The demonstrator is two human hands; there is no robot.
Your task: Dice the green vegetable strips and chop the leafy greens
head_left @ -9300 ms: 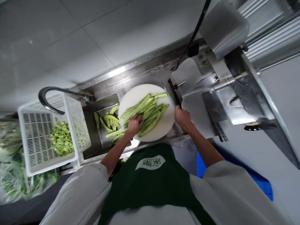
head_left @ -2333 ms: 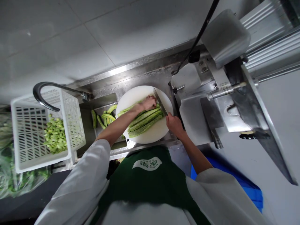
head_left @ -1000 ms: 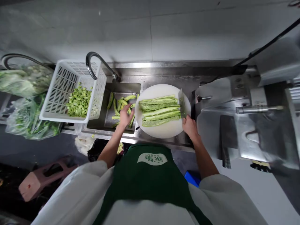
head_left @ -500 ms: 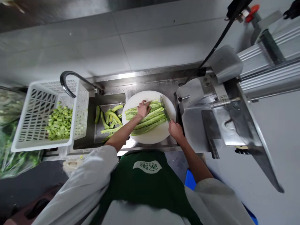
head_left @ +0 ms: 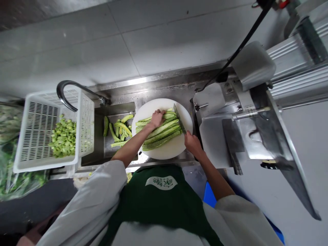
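Long green gourd strips [head_left: 164, 136] lie side by side on a round white cutting board [head_left: 164, 155]. Across the upper strips, my left hand [head_left: 157, 118] presses down with its fingers curled over them. My right hand [head_left: 192, 143] is closed round the handle of a kitchen knife [head_left: 180, 118]. Its blade stands at the right ends of the strips, pointing away from me. More curved gourd pieces [head_left: 120, 130] rest in the sink [head_left: 98, 150] left of the board.
A white plastic basket [head_left: 22, 147] with chopped green pieces [head_left: 64, 138] stands on the left, under the curved faucet [head_left: 60, 90]. Close on the right is a metal slicer [head_left: 212, 136] with a cleaver [head_left: 232, 136] lying on it. Bagged greens [head_left: 23, 181] sit at far left.
My left hand has drawn its fingers in slightly on the strips. The knife stays at their right ends with little visible movement. The camera view has shifted slightly.
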